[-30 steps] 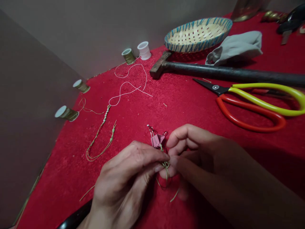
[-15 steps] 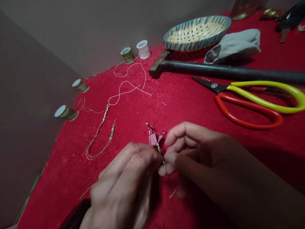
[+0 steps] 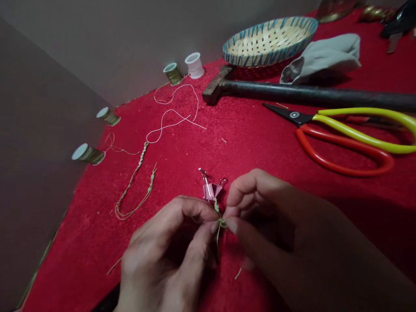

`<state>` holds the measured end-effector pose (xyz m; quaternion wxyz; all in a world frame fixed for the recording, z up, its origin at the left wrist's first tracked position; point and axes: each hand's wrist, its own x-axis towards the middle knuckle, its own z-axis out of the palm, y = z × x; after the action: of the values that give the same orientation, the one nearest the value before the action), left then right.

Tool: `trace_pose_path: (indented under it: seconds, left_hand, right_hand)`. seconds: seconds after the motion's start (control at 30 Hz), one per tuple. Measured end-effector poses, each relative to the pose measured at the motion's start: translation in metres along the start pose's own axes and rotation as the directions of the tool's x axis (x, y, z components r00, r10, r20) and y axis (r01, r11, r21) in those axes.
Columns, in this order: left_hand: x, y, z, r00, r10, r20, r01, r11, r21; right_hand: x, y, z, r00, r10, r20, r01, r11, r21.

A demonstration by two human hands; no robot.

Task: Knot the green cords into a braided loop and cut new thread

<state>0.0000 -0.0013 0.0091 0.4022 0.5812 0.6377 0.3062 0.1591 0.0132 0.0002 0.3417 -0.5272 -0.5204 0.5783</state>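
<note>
My left hand (image 3: 165,255) and my right hand (image 3: 260,212) meet at the near middle of the red cloth. Both pinch thin green threads (image 3: 220,223) at a knot between their fingertips. The knotted green cord runs up to a small pink binder clip (image 3: 210,190) lying just beyond my fingers. Loose thread ends hang down below the knot. A finished braided cord (image 3: 134,190) of green and white lies in a loop to the left.
Red and yellow scissors (image 3: 351,138) lie at the right, a dark hammer (image 3: 292,93) behind them, then a woven basket (image 3: 269,41) and a grey cloth (image 3: 321,56). Thread spools (image 3: 87,154) stand along the left wall, with white thread (image 3: 172,117) loose on the red cloth (image 3: 253,147).
My fingers have shifted along the green threads and drawn the knot up closer to the pink clip. The clip has stayed where it was.
</note>
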Motion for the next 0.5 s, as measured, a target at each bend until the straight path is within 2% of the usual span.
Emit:
trace_pose_path:
  seconds: [0.07, 0.2, 0.37, 0.5]
  left_hand:
    - [0.001, 0.001, -0.001, 0.991, -0.123, 0.052, 0.128, 0.985, -0.115]
    - [0.002, 0.003, -0.004, 0.961, -0.250, 0.120, 0.273, 0.924, -0.267]
    - [0.004, -0.004, -0.009, 0.933, -0.247, 0.262, 0.328, 0.883, -0.336]
    - [0.005, -0.011, -0.012, 0.923, -0.260, 0.286, 0.345, 0.887, -0.306]
  right_hand:
    - [-0.001, 0.002, 0.002, 0.998, -0.046, -0.030, 0.046, 0.999, -0.006]
    - [-0.006, -0.004, 0.005, 0.993, 0.013, -0.120, -0.023, 0.996, -0.081]
    - [-0.005, -0.001, 0.006, 0.995, -0.070, -0.069, 0.066, 0.996, -0.059]
    - [-0.005, 0.004, 0.006, 0.990, -0.111, -0.092, 0.104, 0.992, -0.077]
